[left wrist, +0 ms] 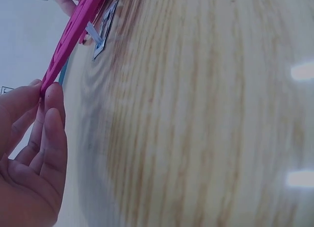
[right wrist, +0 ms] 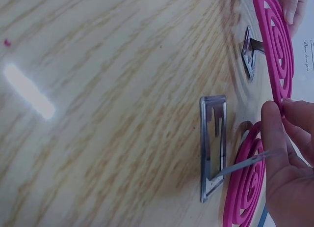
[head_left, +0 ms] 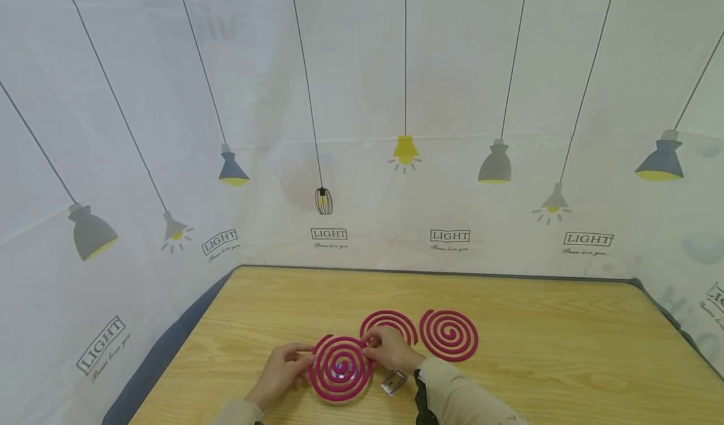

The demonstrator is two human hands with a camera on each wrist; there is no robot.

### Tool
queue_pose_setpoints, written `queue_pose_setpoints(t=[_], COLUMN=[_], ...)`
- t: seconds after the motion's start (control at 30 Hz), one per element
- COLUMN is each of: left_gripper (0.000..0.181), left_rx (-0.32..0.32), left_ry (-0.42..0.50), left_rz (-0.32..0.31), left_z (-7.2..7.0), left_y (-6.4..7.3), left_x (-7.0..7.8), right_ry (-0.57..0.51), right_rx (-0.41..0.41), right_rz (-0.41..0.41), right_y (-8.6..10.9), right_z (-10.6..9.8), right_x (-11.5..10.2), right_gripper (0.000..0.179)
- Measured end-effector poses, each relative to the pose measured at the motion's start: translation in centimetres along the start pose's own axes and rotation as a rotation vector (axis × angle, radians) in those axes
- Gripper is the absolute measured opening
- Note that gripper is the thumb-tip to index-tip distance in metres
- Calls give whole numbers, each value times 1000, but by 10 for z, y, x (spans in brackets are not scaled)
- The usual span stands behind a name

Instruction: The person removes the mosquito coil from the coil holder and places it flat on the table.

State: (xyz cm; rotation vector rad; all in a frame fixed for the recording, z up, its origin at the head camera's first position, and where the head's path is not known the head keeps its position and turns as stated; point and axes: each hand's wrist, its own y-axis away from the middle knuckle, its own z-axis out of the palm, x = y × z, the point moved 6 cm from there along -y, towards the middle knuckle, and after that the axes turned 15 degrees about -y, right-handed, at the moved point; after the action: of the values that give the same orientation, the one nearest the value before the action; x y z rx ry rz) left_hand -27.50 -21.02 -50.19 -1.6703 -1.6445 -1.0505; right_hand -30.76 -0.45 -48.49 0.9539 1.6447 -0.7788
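A magenta mosquito coil [head_left: 342, 367] is held flat, raised above the table, between both hands. My left hand [head_left: 283, 369] pinches its left rim between thumb and fingers. On the opposite rim, my right hand [head_left: 390, 348] pinches with thumb and fingertips. Beneath the coil, a small metal coil stand [right wrist: 246, 55] lies on the table with its tongue raised toward the coil's middle. Another metal stand [head_left: 394, 382], tongue also bent up, lies beside the right wrist. Partly hidden behind the right hand is a second coil [head_left: 386, 313].
A third magenta coil [head_left: 449, 333] lies flat to the right of the second one. The wooden table [head_left: 565, 349] ends at a dark back edge, with a white fabric wall [head_left: 373, 224] printed with lamps behind it. A tiny magenta crumb [right wrist: 7, 42] sits on the tabletop.
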Motion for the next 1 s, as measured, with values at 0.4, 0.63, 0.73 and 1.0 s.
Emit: queue_pose_setpoints(t=[0.4, 0.63, 0.73, 1.0], left_gripper=[30, 32, 33, 31], left_rx=[34, 29, 31, 47], left_ry=[-7, 26, 32, -39], left_rz=[26, 53, 64, 52], left_z=[-3, -5, -7, -13], left_y=[3, 4, 4, 1], left_x=[5, 11, 12, 18], right_ry=[-38, -29, -34, -59], right_rx=[7, 6, -1, -29], right_rz=[21, 7, -2, 15], right_y=[1, 1, 2, 1], right_z=[0, -2, -3, -4], right_x=[-1, -4, -7, -14], right_gripper=[16, 17, 17, 17])
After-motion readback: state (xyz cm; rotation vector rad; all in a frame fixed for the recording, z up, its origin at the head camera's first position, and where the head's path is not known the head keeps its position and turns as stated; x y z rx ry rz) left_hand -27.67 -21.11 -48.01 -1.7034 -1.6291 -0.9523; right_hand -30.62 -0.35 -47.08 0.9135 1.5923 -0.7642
